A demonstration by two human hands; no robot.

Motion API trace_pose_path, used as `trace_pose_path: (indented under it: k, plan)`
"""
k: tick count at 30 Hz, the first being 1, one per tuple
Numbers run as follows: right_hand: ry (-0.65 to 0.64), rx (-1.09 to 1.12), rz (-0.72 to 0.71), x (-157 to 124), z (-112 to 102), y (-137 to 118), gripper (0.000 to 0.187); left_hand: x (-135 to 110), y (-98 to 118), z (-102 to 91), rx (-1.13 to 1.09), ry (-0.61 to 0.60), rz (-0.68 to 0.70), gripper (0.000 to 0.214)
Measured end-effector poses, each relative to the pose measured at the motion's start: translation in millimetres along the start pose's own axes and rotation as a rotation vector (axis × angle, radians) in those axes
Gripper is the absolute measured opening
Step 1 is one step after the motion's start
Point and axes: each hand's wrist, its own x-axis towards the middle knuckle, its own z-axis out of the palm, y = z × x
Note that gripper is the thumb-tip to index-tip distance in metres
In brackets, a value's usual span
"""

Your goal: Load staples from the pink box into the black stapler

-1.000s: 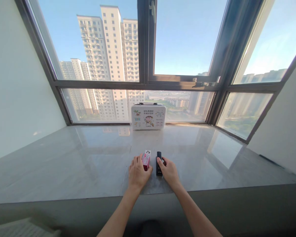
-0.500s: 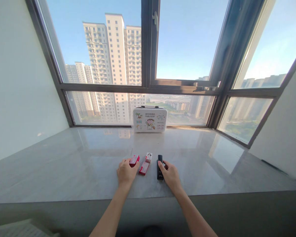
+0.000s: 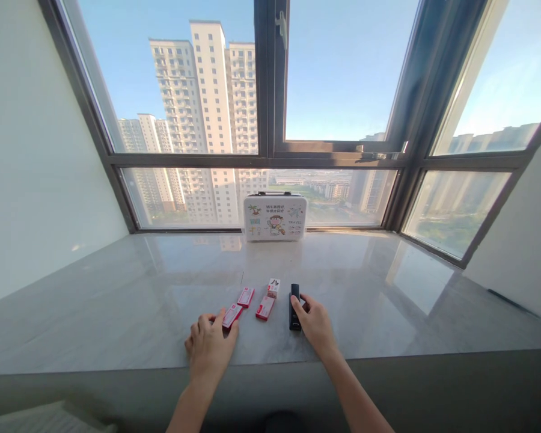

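On the marble window ledge (image 3: 117, 300) three small red boxes lie in a row: one (image 3: 231, 315) under the fingertips of my left hand (image 3: 210, 346), a second red box (image 3: 246, 296) just beyond it, a third red box (image 3: 265, 308) to the right. A small white and red carton (image 3: 273, 287) stands behind the third. My left hand pinches the nearest red box between thumb and fingers. My right hand (image 3: 314, 323) curls around a black stapler (image 3: 294, 307) lying lengthwise on the ledge.
A white illustrated tin case (image 3: 275, 216) with a handle stands against the window at the back. Dark window frames surround the ledge; white walls close both sides. The ledge's front edge runs just below my wrists.
My left hand has spread red boxes out to the left, setting down one and then sliding another nearer the front edge. My right hand has stayed on the black stapler.
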Motion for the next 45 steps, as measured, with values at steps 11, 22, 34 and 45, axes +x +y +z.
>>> trace_pose_path:
  k: [11,22,34,45]
  plan:
    - [-0.007,-0.068,0.006,-16.2,-2.6,1.0,0.053,6.3,77.1,1.2,-0.204,0.001,0.367,0.042]
    - [-0.137,-0.084,-0.12,-2.6,-51.1,19.0,0.045,12.6,76.8,3.7,-0.289,-0.086,0.389,0.037]
    - [-0.206,-0.055,-0.269,0.5,-1.6,-33.9,0.038,-6.1,62.7,-27.6,-0.468,-0.32,0.712,0.053]
    - [0.125,0.772,0.118,27.7,10.7,-28.1,0.037,-6.9,56.1,-13.5,-0.397,-0.234,0.569,0.046]
